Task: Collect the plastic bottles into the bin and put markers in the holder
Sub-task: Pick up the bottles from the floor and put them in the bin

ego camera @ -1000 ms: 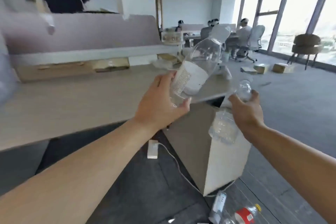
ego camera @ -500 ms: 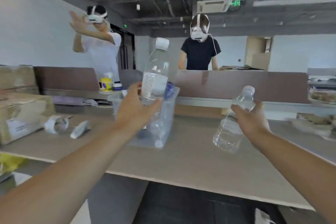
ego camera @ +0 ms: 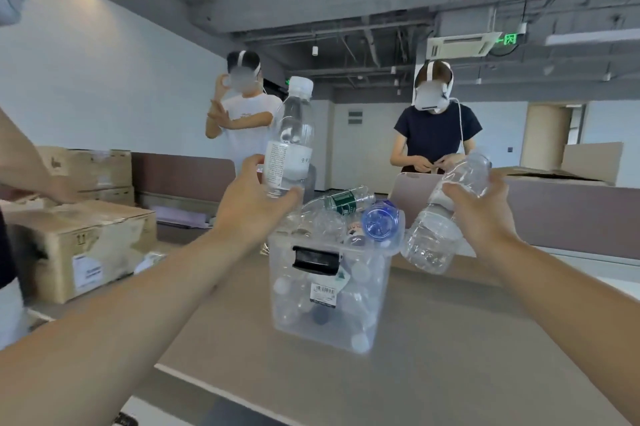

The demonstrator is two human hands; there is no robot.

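A clear plastic bin [ego camera: 367, 315] with a black latch stands on the desk, heaped with several empty bottles; a green-labelled bottle [ego camera: 343, 199] and a blue bottle [ego camera: 380, 220] lie on top. My left hand [ego camera: 251, 206] grips a tall clear bottle with a white label [ego camera: 291, 145], held upright just above the bin's left rim. My right hand [ego camera: 479, 214] holds a smaller clear bottle [ego camera: 438, 228] tilted, its base low, just right of the bin. No markers or holder are visible.
The beige desk [ego camera: 433, 366] ends at a near edge by my forearms. Cardboard boxes [ego camera: 86, 245] sit at the left. Two people in headsets stand behind a brown partition [ego camera: 561, 211]. Another person's arm [ego camera: 24, 162] reaches in at far left.
My view has turned from the floor to the desk and closed in on the bin. Both hands, each still holding its bottle, have moved up to the bin's rim.
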